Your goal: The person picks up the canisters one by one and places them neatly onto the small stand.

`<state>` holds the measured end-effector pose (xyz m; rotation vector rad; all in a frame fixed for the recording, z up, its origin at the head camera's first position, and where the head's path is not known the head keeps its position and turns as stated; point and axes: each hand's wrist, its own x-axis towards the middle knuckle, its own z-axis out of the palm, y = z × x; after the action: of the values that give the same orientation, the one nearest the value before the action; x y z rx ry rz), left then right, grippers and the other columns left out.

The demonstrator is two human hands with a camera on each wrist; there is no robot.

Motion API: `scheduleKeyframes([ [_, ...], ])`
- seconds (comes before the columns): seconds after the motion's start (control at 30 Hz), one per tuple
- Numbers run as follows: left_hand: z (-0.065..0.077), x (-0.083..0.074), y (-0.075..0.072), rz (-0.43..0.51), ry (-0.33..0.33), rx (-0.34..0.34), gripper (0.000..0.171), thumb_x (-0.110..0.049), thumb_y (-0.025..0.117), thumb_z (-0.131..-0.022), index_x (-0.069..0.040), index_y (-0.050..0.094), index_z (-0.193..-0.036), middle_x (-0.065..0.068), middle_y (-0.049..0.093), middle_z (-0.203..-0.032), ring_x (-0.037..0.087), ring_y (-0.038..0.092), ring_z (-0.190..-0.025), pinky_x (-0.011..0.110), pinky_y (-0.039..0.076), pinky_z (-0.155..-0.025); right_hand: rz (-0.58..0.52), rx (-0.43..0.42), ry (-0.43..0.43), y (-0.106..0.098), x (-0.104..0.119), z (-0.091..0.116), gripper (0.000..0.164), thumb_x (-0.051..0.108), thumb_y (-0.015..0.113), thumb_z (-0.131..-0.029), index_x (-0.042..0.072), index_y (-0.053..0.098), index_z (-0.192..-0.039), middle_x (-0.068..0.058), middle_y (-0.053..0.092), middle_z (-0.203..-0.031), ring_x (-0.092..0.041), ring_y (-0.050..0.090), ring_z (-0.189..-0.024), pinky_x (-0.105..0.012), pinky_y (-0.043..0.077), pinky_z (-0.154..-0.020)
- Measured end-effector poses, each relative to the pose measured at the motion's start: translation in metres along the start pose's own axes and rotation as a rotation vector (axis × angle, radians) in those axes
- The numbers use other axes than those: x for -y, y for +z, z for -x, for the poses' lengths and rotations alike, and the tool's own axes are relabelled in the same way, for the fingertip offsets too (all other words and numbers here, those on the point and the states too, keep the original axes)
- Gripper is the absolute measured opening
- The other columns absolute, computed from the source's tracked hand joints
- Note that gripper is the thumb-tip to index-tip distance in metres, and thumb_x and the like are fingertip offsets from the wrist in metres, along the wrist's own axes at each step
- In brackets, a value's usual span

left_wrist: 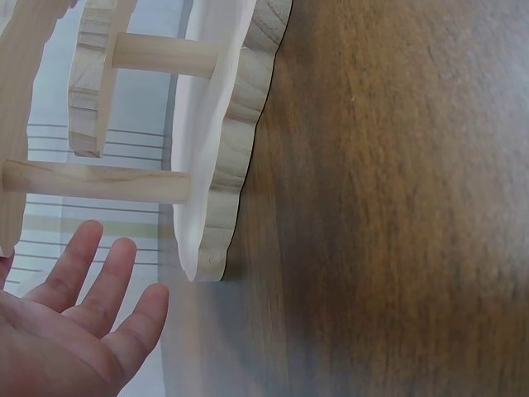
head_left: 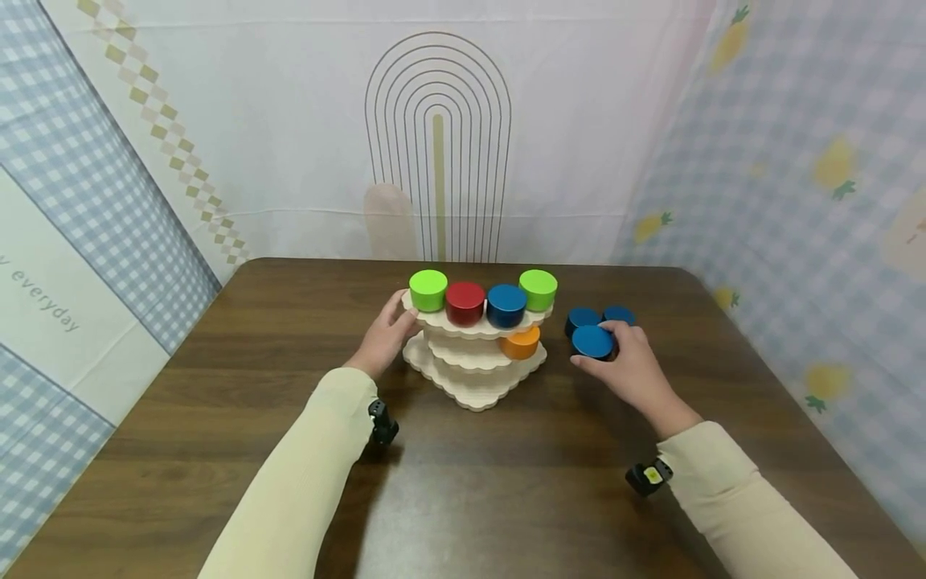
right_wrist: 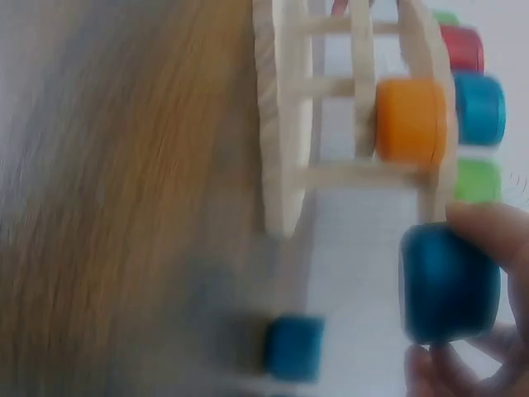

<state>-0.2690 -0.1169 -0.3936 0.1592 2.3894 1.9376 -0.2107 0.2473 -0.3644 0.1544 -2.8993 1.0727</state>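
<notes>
A three-tiered pale wooden stand (head_left: 473,394) with scalloped edges is on the table. On its top tier are two green cylinders (head_left: 428,291), a red cylinder (head_left: 465,303) and a blue cylinder (head_left: 506,305); an orange cylinder (head_left: 521,343) sits lower, at the right. My left hand (head_left: 387,336) holds the top tier's left corner with thumb and index finger, the other fingers (left_wrist: 142,327) loosely extended. To the right of the stand, my right hand (head_left: 631,366) grips another blue cylinder (right_wrist: 450,285) between thumb and fingers, raised off the table.
Two more blue cylinders (head_left: 582,318) stand on the brown wooden table (head_left: 477,490) just beyond my right hand. Patterned cloth (head_left: 304,121) hangs behind the table and along both sides. Each wrist wears a small black camera (head_left: 382,422).
</notes>
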Motion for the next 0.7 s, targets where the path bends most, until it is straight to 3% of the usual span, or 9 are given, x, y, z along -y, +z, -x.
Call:
scheduleKeyframes([
  [0.3, 0.018, -0.03, 0.0, 0.055, -0.026, 0.037, 0.055, -0.021, 0.043, -0.103, -0.011, 0.022, -0.153, 0.022, 0.035, -0.15, 0.04, 0.048, -0.127, 0.043, 0.033, -0.112, -0.007, 0.021, -0.063, 0.009, 0.028, 0.004, 0.083, 0.041, 0.073, -0.085, -0.007, 0.035, -0.142, -0.031, 0.033, -0.14, -0.045, 0.041, -0.122, -0.06, 0.04, -0.098],
  [0.7, 0.0, 0.0, 0.001, 0.027, 0.007, 0.004, 0.055, -0.03, 0.043, -0.103, -0.018, 0.022, -0.153, 0.018, 0.035, -0.151, 0.037, 0.049, -0.127, 0.042, 0.032, -0.112, -0.026, 0.025, -0.141, 0.031, 0.061, 0.011, 0.066, 0.028, 0.079, -0.081, -0.001, 0.048, -0.131, -0.02, 0.047, -0.124, -0.034, 0.045, -0.112, -0.053, 0.047, -0.092],
])
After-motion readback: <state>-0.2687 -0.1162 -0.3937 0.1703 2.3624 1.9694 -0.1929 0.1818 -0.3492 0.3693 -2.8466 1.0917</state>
